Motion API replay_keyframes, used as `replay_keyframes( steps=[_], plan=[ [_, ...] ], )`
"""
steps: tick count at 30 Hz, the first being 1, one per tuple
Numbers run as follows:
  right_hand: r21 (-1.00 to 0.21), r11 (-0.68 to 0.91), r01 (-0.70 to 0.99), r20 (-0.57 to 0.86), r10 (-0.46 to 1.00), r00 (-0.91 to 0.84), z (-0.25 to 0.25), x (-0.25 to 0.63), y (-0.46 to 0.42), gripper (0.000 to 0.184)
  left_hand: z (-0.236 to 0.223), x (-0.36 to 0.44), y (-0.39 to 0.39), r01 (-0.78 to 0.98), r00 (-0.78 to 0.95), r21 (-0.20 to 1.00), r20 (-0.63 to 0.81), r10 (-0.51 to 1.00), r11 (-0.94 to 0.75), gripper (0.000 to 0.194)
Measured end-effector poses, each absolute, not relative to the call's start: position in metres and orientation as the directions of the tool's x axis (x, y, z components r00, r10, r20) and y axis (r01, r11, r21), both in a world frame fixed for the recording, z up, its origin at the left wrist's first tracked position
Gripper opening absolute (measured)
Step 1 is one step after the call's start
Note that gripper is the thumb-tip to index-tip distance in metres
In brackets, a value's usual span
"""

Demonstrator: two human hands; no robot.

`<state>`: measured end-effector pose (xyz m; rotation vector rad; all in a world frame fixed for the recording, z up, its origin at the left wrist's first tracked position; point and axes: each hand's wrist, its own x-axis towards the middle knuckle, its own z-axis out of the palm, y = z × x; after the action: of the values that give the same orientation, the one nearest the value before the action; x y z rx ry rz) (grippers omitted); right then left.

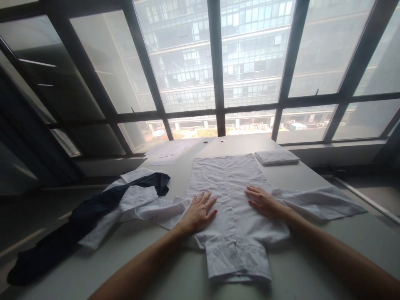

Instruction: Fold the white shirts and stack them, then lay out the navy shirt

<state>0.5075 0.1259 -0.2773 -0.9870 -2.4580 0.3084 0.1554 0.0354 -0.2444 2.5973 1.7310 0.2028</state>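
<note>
A white button-up shirt [230,175] lies spread flat on the table, its collar end toward me and its hem at the far side. My left hand [199,211] rests on the left half of the shirt front, fingers spread. On the right half lies my right hand [265,202], palm down with fingers stretched out. The button line runs between both hands. One sleeve [321,202] reaches out to the right; the other sleeve stretches left toward a dark garment. Wrinkles show across the cloth.
A heap of dark navy clothing [93,210] with white cloth hangs over the table's left edge. A folded white cloth [276,157] sits at the back right. Paper sheets [170,151] lie at the back left of the white table [150,258]. Large windows stand behind.
</note>
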Motion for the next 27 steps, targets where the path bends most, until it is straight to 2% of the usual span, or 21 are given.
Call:
replay_keyframes(
  steps=[5,7,11,15,27],
  plan=[
    [-0.373,0.712,0.594,0.327,0.701,-0.634,-0.277,0.509,0.126,0.045,-0.244,0.159,0.034,0.930,0.344,0.038,0.258,0.903,-0.365,0.052],
    [-0.382,0.701,0.603,0.318,0.712,-0.626,-0.277,0.509,0.126,0.045,-0.242,0.161,0.032,0.933,0.331,0.046,0.280,0.901,-0.357,0.053],
    [-0.405,0.684,0.607,0.308,0.727,-0.614,-0.276,0.509,0.126,0.045,-0.238,0.163,0.026,0.903,0.400,0.070,0.217,0.890,-0.423,0.057],
    [-0.429,0.686,0.588,0.307,0.723,-0.619,-0.274,0.510,0.126,0.044,-0.236,0.164,0.023,0.861,0.495,0.088,0.085,0.865,-0.501,0.059],
    [-0.446,0.666,0.598,0.292,0.740,-0.606,-0.270,0.508,0.123,0.044,-0.229,0.165,0.024,0.880,0.469,0.112,-0.044,0.882,-0.462,0.070]
  ],
)
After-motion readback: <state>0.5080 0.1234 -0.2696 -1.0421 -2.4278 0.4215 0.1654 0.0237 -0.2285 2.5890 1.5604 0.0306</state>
